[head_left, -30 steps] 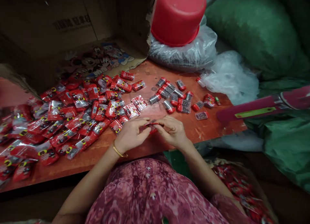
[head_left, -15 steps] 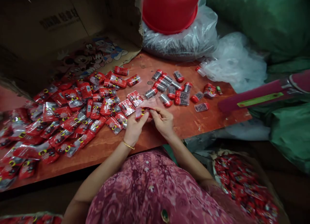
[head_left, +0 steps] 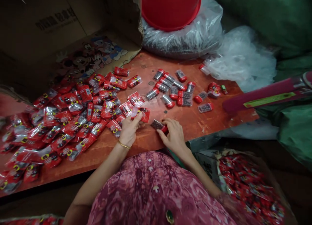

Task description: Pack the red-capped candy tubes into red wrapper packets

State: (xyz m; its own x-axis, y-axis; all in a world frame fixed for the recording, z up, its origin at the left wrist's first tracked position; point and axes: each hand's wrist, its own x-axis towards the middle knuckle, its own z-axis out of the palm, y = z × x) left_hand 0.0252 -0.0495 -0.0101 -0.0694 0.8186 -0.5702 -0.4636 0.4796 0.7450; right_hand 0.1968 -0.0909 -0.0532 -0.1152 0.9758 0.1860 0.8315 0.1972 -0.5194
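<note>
In the left hand (head_left: pixel 129 129), thumb and fingers pinch a red packet (head_left: pixel 145 115) over the counter (head_left: pixel 200 127). The right hand (head_left: pixel 174 135) has its fingers closed about the red end of a dark-filled tube (head_left: pixel 158 125), apart from the packet, so I'd call this pair unfinished. Beyond lie loose tubes (head_left: pixel 168 83), a dozen or more, seemingly what's left. Off left sprawls a big heap of packets (head_left: pixel 73 121), many bulging; those look done to me.
</note>
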